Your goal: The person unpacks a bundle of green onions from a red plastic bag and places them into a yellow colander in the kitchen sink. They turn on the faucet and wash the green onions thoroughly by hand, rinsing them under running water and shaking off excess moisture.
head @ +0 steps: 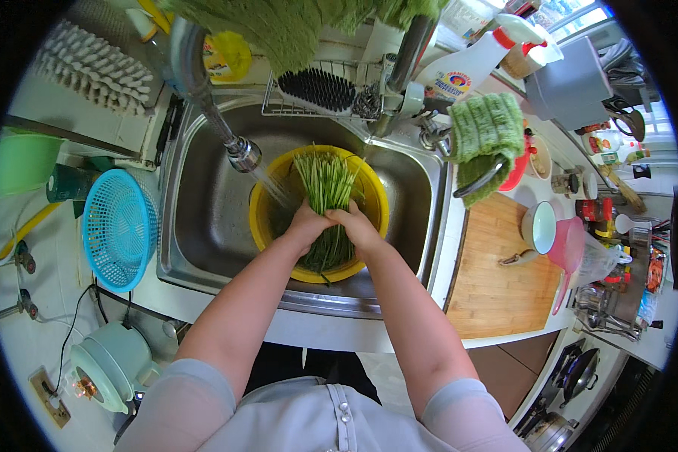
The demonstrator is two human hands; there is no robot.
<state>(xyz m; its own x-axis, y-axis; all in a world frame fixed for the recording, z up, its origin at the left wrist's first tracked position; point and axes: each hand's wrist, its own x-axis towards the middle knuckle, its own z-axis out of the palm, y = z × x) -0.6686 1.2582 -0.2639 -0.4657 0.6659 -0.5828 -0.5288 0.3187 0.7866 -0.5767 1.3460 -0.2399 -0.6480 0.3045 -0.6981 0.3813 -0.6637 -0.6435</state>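
Note:
A bunch of long green leafy stalks, resembling Chinese chives, is held in both hands over a yellow plastic basin. My left hand closes around the bunch from the left, and my right hand grips it from the right; the thumbs meet near its middle. Pale cut ends point away from me, while the dark leaf ends hang towards me into the basin. Water runs from the faucet spout into the basin's left part. The basin stands in a stainless steel sink.
A blue plastic colander stands left of the sink. To the right lies a wooden cutting board with a small knife and a bowl. A wire rack holds a black-bristled brush; a green cloth hangs over the tap.

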